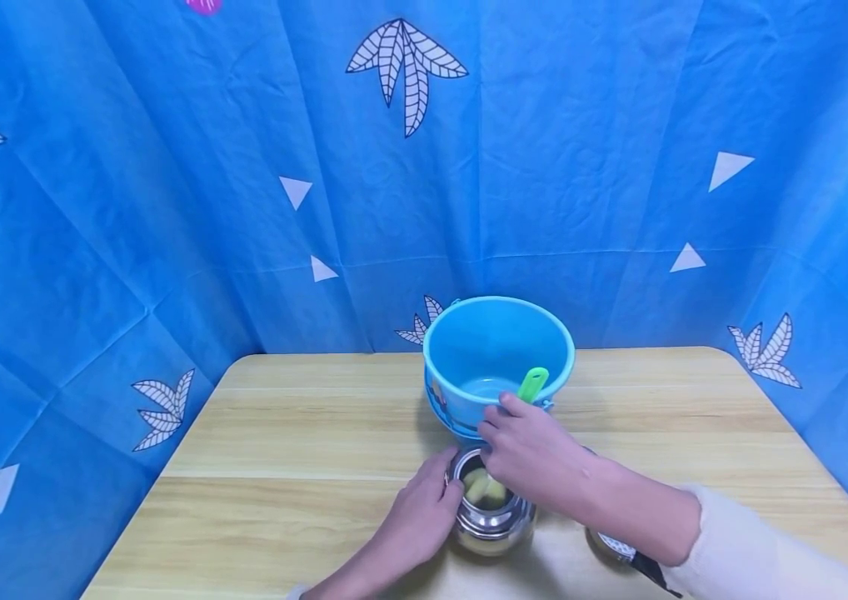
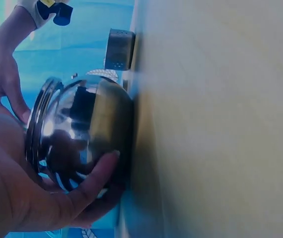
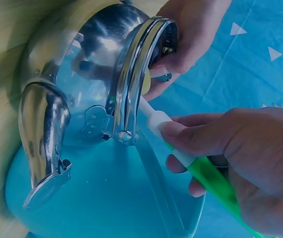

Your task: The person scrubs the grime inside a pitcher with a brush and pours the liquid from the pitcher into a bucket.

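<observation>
Kettle [image 1: 495,537] stands gripped by the left hand [image 1: 426,506]. Above, the right hand [image 1: 527,446] pinches the tool [image 3: 212,179], slanted toward the mouth [image 1: 486,498].

Wore a white right sleeve [image 1: 761,546] with a fuzzy cuff [image 1: 705,533]; bore a black device [image 2: 62,14], touched with yellow, beside it; showed a pale left sleeve edge [image 1: 296,592].
</observation>
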Demonstrator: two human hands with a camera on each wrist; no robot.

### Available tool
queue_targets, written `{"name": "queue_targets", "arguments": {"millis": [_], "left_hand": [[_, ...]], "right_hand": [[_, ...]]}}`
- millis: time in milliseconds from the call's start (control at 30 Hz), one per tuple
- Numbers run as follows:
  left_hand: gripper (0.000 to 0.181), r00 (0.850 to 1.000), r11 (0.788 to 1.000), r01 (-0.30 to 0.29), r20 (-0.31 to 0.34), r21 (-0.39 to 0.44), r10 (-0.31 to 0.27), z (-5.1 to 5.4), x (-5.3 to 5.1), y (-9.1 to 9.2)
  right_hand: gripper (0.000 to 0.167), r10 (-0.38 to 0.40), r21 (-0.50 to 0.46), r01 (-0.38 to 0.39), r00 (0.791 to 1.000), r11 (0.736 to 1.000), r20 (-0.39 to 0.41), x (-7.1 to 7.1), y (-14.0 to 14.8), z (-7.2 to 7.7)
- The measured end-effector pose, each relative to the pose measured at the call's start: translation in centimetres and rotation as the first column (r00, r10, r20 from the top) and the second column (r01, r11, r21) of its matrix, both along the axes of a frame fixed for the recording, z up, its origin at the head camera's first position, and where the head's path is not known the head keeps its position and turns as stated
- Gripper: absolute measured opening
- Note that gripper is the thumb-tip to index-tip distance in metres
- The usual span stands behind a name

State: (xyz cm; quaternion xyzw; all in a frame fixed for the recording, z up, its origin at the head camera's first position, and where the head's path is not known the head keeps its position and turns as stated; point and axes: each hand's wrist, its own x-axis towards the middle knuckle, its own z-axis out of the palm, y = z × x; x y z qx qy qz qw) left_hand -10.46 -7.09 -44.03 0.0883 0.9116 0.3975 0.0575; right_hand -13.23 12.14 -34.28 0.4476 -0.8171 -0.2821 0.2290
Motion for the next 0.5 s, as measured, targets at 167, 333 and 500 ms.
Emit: {"name": "queue_targets", "arguments": {"millis": [167, 333, 500], "left_hand": [[0.056, 1.000, 0.999, 0.007, 0.028, -0.032, -0.006, -0.36, -0.13, -0.05], [0.055, 1.000, 0.999, -0.013, 0.011, -0.041, 0.013, -0.69, -0.02, 0.09], [0.053, 1.000, 0.999, -0.026, -0.002, -0.023, 0.026, -0.91, 0.04, 0.22]], "right_hand": [[0.013, 0.015, -0.019, -0.015, 1.000, 1.000, 0.008, -0.09, 0.36, -0.22], [0.020, 0.022, -0.037, -0.021, 0.999, 0.999, 0.034, -0.22, 0.65, -0.38], [0.024, 0.035, -0.056, -0.033, 0.999, 0.998, 0.037, -0.18, 0.88, -0.68]]}}
